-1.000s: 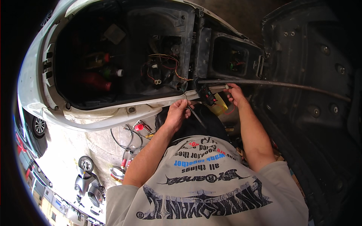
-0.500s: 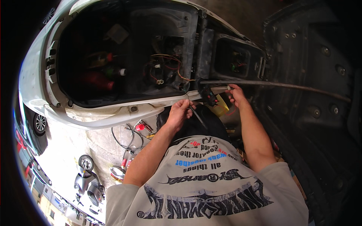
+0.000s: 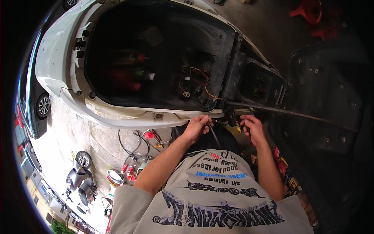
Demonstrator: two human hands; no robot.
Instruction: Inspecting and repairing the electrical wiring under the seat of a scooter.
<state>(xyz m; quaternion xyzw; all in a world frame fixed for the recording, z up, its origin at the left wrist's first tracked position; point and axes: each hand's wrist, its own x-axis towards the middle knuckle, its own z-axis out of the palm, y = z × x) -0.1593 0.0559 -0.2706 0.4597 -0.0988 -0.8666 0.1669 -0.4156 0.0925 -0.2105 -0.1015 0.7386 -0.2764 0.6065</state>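
Workshop: we take this for a vehicle repair shop, its floor reaching out into bright daylight.
Opened scooter: before us stands a curved white plastic scooter body (image 3: 54,66), with thin yellow and red wires (image 3: 210,94) exposed in its deep black compartment.
Floor: on stained grey concrete (image 3: 87,117) we see metal pliers with red handles (image 3: 156,137) near a looped black cable (image 3: 120,141).
Street side: we see a grey-and-black parked scooter (image 3: 78,180) and a dark car with a silver-spoked wheel (image 3: 43,106).

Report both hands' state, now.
Left hand: closed, holding a slim dark rod.
Right hand: half-curled; whether it holds anything cannot be told.
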